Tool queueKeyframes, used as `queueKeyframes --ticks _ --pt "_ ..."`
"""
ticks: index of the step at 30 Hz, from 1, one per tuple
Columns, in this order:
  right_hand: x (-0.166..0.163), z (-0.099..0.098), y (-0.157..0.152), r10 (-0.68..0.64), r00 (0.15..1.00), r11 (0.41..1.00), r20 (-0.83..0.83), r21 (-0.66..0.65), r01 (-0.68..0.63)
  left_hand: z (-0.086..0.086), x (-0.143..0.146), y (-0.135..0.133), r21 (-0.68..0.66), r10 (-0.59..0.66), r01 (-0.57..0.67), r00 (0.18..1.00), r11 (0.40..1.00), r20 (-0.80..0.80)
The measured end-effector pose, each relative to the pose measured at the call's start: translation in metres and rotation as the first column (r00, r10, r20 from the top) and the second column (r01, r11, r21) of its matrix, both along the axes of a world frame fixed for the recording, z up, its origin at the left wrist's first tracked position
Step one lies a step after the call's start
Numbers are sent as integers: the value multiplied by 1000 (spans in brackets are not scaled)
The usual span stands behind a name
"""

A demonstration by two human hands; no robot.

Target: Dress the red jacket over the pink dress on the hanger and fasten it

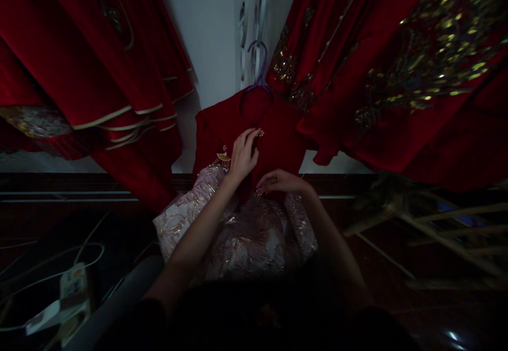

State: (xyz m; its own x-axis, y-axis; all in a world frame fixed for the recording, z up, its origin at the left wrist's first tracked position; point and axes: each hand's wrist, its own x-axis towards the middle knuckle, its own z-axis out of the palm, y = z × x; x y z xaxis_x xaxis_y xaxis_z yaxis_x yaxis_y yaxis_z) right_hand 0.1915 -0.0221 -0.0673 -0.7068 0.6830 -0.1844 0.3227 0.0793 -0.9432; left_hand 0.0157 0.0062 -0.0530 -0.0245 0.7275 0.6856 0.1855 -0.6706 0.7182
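Observation:
A garment with a red bodice (278,139) and a pale pink-and-gold brocade lower part (254,240) hangs on a purple hanger (262,68). My left hand (243,155) lies over the bodice, thumb apart from the fingers, fingertips beside a small beaded ornament (261,133). Lower down, my right hand (282,180) has its fingers drawn together against the front, touching or just above another small beaded ornament (259,192); whether it grips anything is hidden. Left of my left hand, a gold fan-shaped ornament (224,156) with dangling strands sits on the garment.
Red garments with pale trim (119,113) hang at left, and a red garment with gold sequins (432,49) at right. A white power strip (74,293) with cables lies lower left. A wooden rack (416,218) stands at right. White metalwork (256,17) rises behind the hanger.

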Motion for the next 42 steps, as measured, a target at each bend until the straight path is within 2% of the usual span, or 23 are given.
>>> queueKeyframes --ticks 2,4,10,14,16,18,20,23,28,32,36,39,41,42 --pt "4 2 0 -2 1000 1000 -8 6 2 9 3 6 5 -44 45 993 999 -109" --pt "7 2 0 -13 1000 1000 -17 15 14 15 3 12 -18 -62 60 987 998 -149" --pt "10 3 0 4 1000 1000 -13 27 -4 34 -5 18 -108 -109 118 990 987 87" --pt "9 0 2 37 999 999 7 31 -37 47 -14 25 8 -148 150 980 989 -130" --pt "8 -2 4 55 998 998 12 33 -55 51 -19 31 19 -160 166 973 986 -167" --pt "7 -4 5 58 998 998 3 33 -58 55 -24 38 -45 -163 160 984 986 -68" --pt "6 -5 5 47 999 999 -9 25 -47 57 -28 45 -130 -122 134 988 982 100" --pt "6 -5 4 33 999 999 -15 -1 -33 58 -31 54 -239 -83 148 961 960 263" --pt "6 -3 3 31 999 1000 -16 -4 -31 57 -32 64 -302 -136 237 938 923 320" --pt "5 -2 4 28 1000 999 -11 39 -28 57 -32 65 -295 -119 256 903 921 413" --pt "1 -3 2 11 1000 997 -10 76 -10 56 -35 64 -337 -103 312 850 888 516" --pt "-4 0 2 -48 998 983 -32 175 53 54 -36 63 -344 -72 271 867 899 494" --pt "-8 7 5 -170 979 938 -115 285 197 52 -35 63 -345 -37 209 896 915 443" --pt "-11 12 7 -256 948 891 -188 336 307 52 -34 63 -360 -27 191 910 913 413"
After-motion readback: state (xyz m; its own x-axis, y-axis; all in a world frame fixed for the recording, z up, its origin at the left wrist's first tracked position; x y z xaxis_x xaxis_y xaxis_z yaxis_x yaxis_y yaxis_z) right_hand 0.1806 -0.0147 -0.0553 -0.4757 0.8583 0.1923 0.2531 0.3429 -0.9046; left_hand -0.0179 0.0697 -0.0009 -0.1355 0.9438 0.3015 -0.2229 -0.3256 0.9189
